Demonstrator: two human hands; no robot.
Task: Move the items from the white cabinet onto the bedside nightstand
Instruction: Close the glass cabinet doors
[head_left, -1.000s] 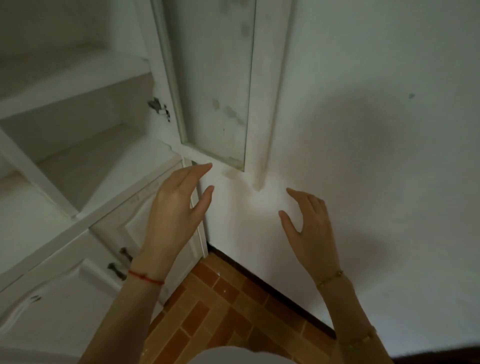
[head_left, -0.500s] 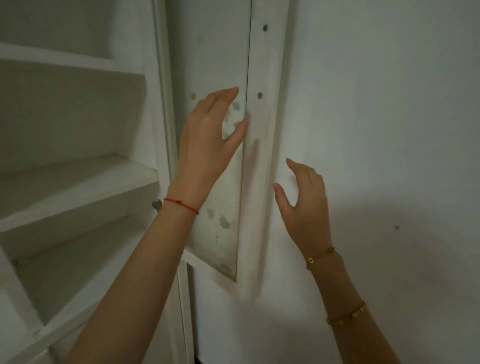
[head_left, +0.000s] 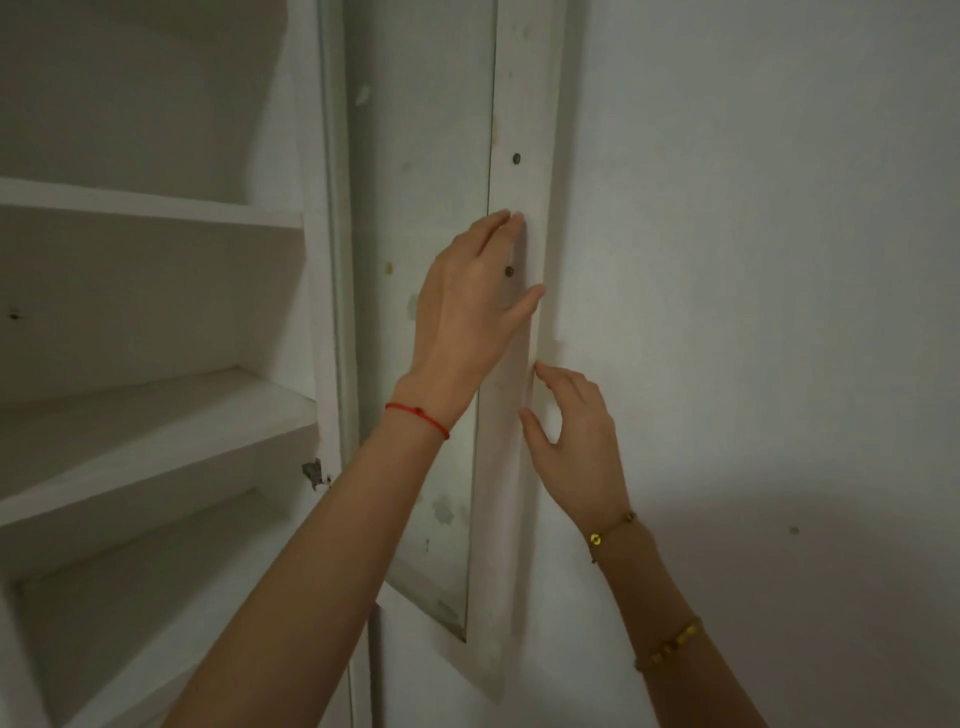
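Note:
The white cabinet (head_left: 156, 415) fills the left half of the view, and its bare shelves hold nothing I can see. Its glass-paned door (head_left: 514, 441) is swung fully open against the white wall. My left hand (head_left: 467, 312) lies with straight fingers on the door's outer frame, near two small screws. Lower down, my right hand (head_left: 571, 441) has its fingertips at the door's free edge, fingers loosely bent and holding nothing. No nightstand is in view.
A plain white wall (head_left: 779, 312) takes up the right half of the view, right behind the open door. A dark metal hinge (head_left: 313, 474) sits on the cabinet's upright beside the shelves.
My view has tilted up from the floor and lower drawers. Both hands have risen to the open door, the left one moving right onto its frame and the right one reaching its edge.

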